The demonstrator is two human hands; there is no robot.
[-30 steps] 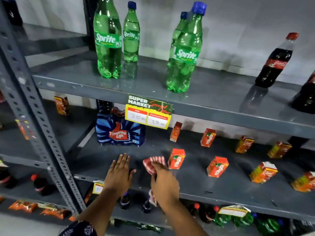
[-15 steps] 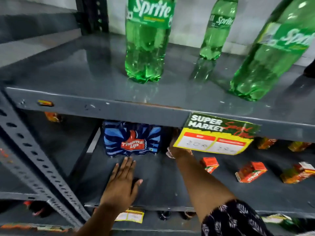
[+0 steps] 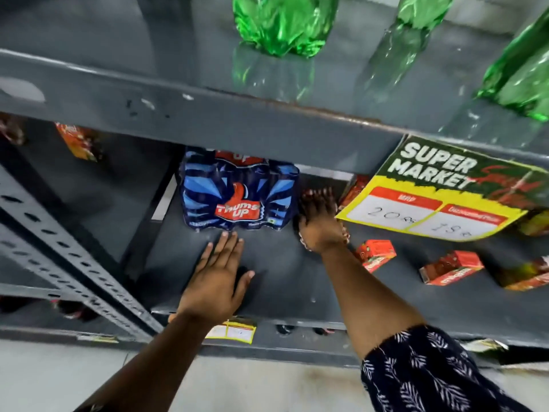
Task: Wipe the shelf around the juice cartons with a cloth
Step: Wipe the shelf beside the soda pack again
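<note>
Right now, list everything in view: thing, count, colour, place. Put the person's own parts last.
Soda bottles: three partly in view, green, upper shelf.
Thums Up pack: one, blue and red, back left of the middle shelf.
Juice cartons: at least three clear ones, red-orange, right part of the middle shelf; more blurred ones at the edges.
Price sign: one, green, yellow and red, hanging from the upper shelf edge.
Small price tag: one, yellow, front edge of the middle shelf.
Cloth: one, red and white, mostly hidden under the right hand.
Left hand: flat on the middle shelf, in front of the pack.
Right hand: reaching deep beside the pack, over the cloth.
Sleeve: dark with a white leaf print, right arm.
</note>
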